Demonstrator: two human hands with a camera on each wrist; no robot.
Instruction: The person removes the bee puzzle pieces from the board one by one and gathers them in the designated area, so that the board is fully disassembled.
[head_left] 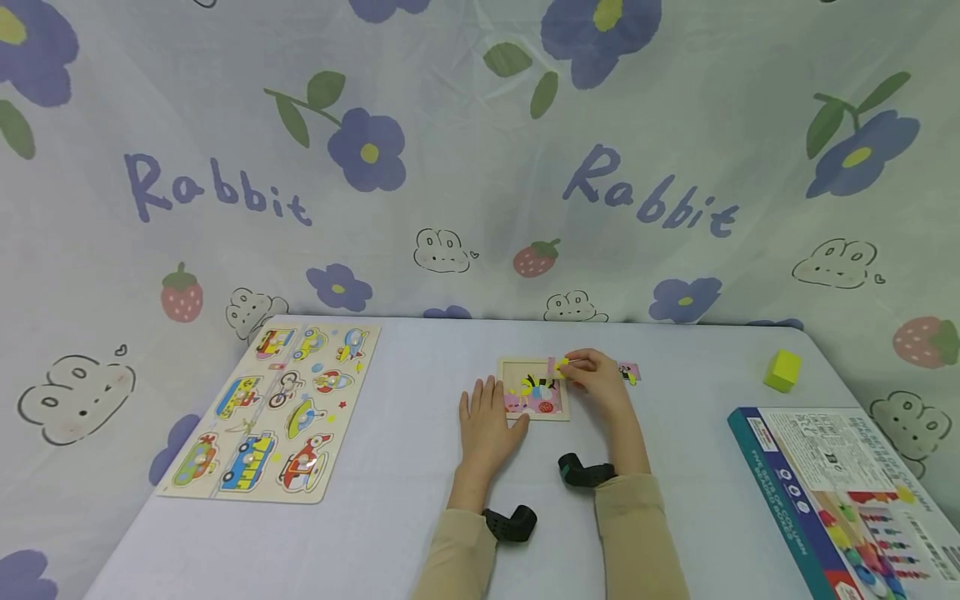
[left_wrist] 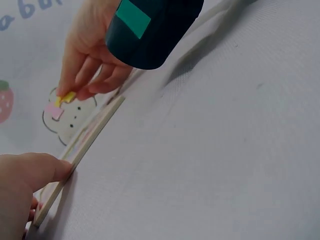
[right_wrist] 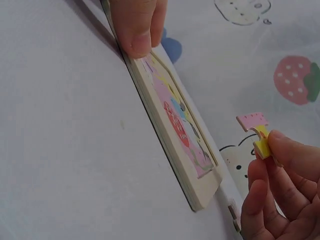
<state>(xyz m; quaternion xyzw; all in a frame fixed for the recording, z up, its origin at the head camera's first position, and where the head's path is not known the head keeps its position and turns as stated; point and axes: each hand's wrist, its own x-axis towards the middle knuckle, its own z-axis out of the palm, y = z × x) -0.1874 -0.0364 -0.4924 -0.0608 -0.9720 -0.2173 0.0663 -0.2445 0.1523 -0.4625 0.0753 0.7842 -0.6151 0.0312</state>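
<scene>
Between the thumb and fingers of my right hand point(head_left: 600, 383) is a small jigsaw piece point(right_wrist: 253, 120), pink and yellow with a notched edge. It is raised over the upper right of a square wooden puzzle tray point(head_left: 525, 362). Pink, yellow and blue pieces fill the tray's lower part; bare wood shows above them. My left hand point(head_left: 489, 425) rests at the tray's left side with fingers stretched out. Its thumb point(left_wrist: 47, 168) touches the tray's near edge in the left wrist view. Another jigsaw piece point(head_left: 629, 372) lies right of the tray, beside my right hand.
A large wooden vehicle puzzle board point(head_left: 262, 417) lies on the left of the white table point(head_left: 405, 467). At the right stand a yellow block point(head_left: 782, 371) and a flat toy box point(head_left: 806, 454). A printed curtain point(head_left: 465, 183) hangs behind the table.
</scene>
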